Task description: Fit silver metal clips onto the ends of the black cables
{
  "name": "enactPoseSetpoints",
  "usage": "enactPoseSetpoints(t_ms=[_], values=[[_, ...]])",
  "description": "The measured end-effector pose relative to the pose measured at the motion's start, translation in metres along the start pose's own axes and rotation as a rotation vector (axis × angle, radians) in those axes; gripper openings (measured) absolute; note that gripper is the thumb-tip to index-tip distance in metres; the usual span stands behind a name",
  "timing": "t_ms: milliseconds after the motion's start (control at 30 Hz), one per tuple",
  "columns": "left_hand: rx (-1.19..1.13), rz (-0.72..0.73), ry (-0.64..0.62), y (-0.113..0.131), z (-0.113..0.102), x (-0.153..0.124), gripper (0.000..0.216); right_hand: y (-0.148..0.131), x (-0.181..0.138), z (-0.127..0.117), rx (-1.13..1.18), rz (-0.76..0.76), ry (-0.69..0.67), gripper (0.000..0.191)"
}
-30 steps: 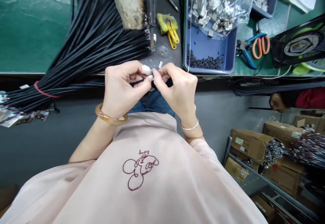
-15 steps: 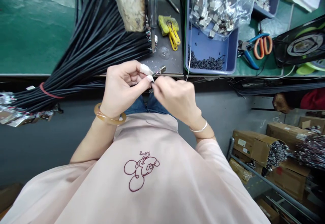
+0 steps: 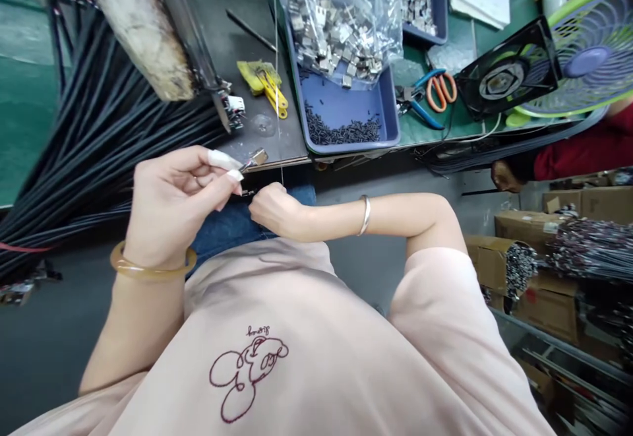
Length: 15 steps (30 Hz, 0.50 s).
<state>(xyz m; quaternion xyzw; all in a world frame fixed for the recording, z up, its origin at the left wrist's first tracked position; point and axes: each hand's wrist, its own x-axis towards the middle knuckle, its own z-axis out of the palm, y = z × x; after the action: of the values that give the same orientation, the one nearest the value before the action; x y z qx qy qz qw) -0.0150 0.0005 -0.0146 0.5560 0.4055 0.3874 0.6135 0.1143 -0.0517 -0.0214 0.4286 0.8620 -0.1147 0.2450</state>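
Observation:
My left hand (image 3: 173, 202) is pinched shut on a thin black cable end with a small metal connector (image 3: 254, 158) sticking out past my fingertips, just at the bench edge. My right hand (image 3: 277, 210) is curled closed lower down, over my lap beside the left hand; what its fingers hold is hidden. A thick bundle of black cables (image 3: 93, 146) runs from the left across the bench toward my hands.
A blue tray (image 3: 380, 103) holds small black parts and a clear bag of metal shells (image 3: 336, 20). Yellow snips (image 3: 270, 86), orange-handled scissors (image 3: 438, 90), blue pliers, a black fan (image 3: 509, 73) and a green fan lie on the bench. Cardboard boxes (image 3: 499, 264) stand at the right.
My right hand has dropped away from the connector down toward my lap. The left hand keeps the cable end. The view has swung to the right.

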Motion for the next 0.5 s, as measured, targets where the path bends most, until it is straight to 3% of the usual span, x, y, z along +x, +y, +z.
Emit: enactPoseSetpoints(t_ms=[500], values=[[-0.059, 0.031, -0.023, 0.0004, 0.0058, 0.0004, 0.015, 0.0002, 0.0083, -0.0109, 0.092, 0.027, -0.036, 0.04]])
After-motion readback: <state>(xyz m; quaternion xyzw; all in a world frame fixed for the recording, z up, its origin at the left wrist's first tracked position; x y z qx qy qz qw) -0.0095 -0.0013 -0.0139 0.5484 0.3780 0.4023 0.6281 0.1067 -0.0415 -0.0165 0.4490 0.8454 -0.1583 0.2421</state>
